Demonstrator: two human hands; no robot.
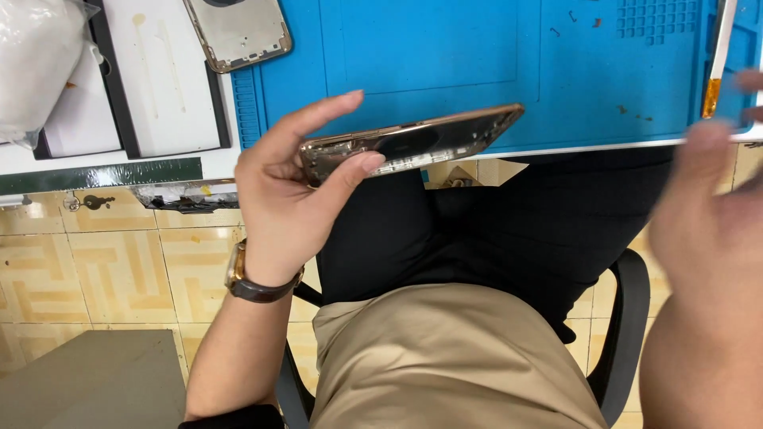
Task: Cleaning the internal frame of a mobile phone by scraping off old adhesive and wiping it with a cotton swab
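One wide blue rubber work mat [477, 48] covers the table, its near edge running just behind the hands. Below that edge lies open room over the lap. Left hand [290, 187] clamps its grip on the gold-rimmed opened phone frame [413, 141], tilted, just off the mat's edge. Right hand [711, 214] is blurred, fingers apart, holding nothing. Another gold-edged phone back panel [238, 32] rests beside the mat's left edge.

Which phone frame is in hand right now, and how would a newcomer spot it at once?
Start at the blue work mat covering the bench. Just below its near edge, over the person's lap, the left hand pinches the gold-rimmed phone frame by one end. Unlike the second frame lying flat at the mat's far left corner, this one is off the bench, tilted nearly edge-on.
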